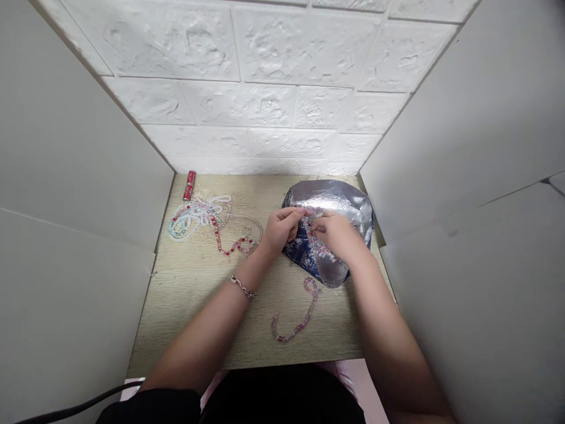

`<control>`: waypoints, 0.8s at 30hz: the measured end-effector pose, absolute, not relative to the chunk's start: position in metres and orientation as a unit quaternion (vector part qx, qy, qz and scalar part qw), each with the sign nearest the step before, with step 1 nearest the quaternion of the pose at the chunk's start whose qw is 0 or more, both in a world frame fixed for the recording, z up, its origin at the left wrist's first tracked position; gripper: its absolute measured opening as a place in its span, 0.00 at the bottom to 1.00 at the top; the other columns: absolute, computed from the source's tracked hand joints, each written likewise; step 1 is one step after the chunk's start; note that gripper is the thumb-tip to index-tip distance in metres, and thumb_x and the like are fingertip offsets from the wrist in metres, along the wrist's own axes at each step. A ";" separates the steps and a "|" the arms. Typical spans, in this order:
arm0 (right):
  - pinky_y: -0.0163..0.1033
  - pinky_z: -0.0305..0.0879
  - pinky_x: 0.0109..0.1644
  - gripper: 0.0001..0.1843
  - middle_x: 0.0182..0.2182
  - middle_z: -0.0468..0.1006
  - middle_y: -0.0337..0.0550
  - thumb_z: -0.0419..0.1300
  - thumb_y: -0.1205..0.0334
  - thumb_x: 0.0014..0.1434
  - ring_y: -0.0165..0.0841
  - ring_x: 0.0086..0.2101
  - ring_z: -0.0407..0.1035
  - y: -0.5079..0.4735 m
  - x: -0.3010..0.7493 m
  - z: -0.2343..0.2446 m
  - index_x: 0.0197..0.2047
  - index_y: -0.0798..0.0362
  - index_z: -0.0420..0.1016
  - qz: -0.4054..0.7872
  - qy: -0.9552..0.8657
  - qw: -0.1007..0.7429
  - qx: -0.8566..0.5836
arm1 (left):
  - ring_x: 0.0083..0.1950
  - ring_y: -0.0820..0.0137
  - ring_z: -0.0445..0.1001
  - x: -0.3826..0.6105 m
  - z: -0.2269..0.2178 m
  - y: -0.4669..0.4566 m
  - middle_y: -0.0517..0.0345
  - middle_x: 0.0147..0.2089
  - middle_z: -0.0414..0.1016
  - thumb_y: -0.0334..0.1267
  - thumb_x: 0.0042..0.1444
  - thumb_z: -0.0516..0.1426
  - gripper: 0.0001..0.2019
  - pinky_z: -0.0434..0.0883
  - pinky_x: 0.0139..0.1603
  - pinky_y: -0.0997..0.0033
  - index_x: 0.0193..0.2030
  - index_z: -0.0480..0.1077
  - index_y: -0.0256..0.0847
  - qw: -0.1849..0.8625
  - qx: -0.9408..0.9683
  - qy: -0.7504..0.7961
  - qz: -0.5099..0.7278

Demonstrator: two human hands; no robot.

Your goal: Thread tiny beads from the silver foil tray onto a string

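Over the silver bag (329, 193), I'm seeing left hand (281, 228) and right hand (339, 234) pinching, on what I can't tell; likely stringing beads (321, 248); next needing steady alignment.

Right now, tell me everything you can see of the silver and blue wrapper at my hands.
The wrapper looks like shiny, creased foil on its upward silver face, with dark blue, white-patterned material along the edges and front left. Roughly rounded, it lies on the right part of the tabletop, near the white wall. Small multicoloured beads rest on it. The left hand and right hand overlap it; contact is unclear.
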State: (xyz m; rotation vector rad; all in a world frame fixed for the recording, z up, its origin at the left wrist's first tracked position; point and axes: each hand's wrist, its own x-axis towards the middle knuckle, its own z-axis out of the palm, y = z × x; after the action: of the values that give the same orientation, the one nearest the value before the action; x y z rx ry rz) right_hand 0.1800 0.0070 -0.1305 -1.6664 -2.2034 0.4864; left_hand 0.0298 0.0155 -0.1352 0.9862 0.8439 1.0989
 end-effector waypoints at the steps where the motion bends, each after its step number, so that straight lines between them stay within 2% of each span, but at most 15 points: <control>1: 0.35 0.51 0.26 0.07 0.26 0.62 0.40 0.54 0.68 0.49 0.28 0.24 0.58 0.007 0.179 -0.131 0.24 0.51 0.71 0.168 -0.772 0.165 -0.590 | 0.12 0.84 0.47 0.030 -0.136 0.016 0.70 0.11 0.48 0.44 0.46 0.56 0.13 0.45 0.13 0.80 0.27 0.69 0.34 0.659 0.440 0.371 0.485; 5: 0.36 0.51 0.27 0.06 0.26 0.63 0.41 0.52 0.68 0.50 0.30 0.26 0.59 0.008 0.177 -0.134 0.25 0.53 0.67 0.170 -0.778 0.179 -0.578 | 0.13 0.83 0.48 0.029 -0.138 0.016 0.70 0.10 0.49 0.42 0.45 0.55 0.11 0.50 0.14 0.80 0.23 0.68 0.35 0.663 0.442 0.364 0.482; 9: 0.37 0.54 0.31 0.06 0.26 0.65 0.41 0.47 0.65 0.54 0.31 0.28 0.59 0.010 0.175 -0.128 0.28 0.53 0.62 0.198 -0.758 0.246 -0.571 | 0.12 0.84 0.45 0.031 -0.134 0.014 0.71 0.09 0.48 0.42 0.46 0.54 0.11 0.44 0.13 0.79 0.21 0.65 0.36 0.649 0.455 0.394 0.466; 11: 0.37 0.55 0.31 0.08 0.25 0.65 0.40 0.45 0.63 0.56 0.31 0.28 0.59 0.010 0.174 -0.121 0.29 0.53 0.61 0.232 -0.727 0.293 -0.576 | 0.13 0.83 0.50 0.032 -0.132 0.013 0.69 0.10 0.53 0.43 0.47 0.54 0.12 0.49 0.15 0.79 0.22 0.68 0.35 0.614 0.489 0.416 0.460; 14: 0.35 0.56 0.30 0.06 0.25 0.65 0.37 0.47 0.61 0.56 0.28 0.26 0.59 0.010 0.173 -0.113 0.32 0.52 0.62 0.315 -0.674 0.362 -0.562 | 0.23 0.80 0.64 0.034 -0.131 0.012 0.62 0.20 0.69 0.43 0.47 0.55 0.12 0.61 0.25 0.80 0.26 0.72 0.35 0.554 0.540 0.432 0.463; 16: 0.34 0.57 0.29 0.05 0.25 0.66 0.36 0.50 0.62 0.54 0.26 0.24 0.59 0.010 0.173 -0.112 0.33 0.52 0.63 0.387 -0.634 0.398 -0.538 | 0.31 0.76 0.69 0.035 -0.131 0.012 0.59 0.28 0.74 0.42 0.47 0.55 0.11 0.64 0.34 0.78 0.30 0.73 0.36 0.534 0.559 0.432 0.465; 19: 0.35 0.63 0.32 0.05 0.27 0.67 0.37 0.54 0.61 0.52 0.25 0.27 0.62 0.012 0.174 -0.115 0.33 0.52 0.65 0.490 -0.568 0.446 -0.488 | 0.37 0.73 0.71 0.036 -0.133 0.012 0.56 0.35 0.76 0.42 0.48 0.55 0.12 0.65 0.41 0.74 0.33 0.74 0.35 0.526 0.571 0.427 0.464; 24: 0.38 0.66 0.42 0.08 0.30 0.69 0.37 0.58 0.60 0.49 0.25 0.30 0.67 0.013 0.175 -0.121 0.33 0.53 0.67 0.602 -0.475 0.468 -0.440 | 0.39 0.71 0.72 0.036 -0.136 0.014 0.55 0.38 0.76 0.42 0.49 0.54 0.13 0.66 0.42 0.73 0.35 0.74 0.35 0.520 0.579 0.424 0.463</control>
State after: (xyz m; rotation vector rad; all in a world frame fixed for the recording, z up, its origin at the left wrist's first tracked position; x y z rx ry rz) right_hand 0.1751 0.0134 -0.1213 -1.0786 -1.1644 1.4773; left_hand 0.0360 0.0136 -0.1362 1.3882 1.0161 1.1111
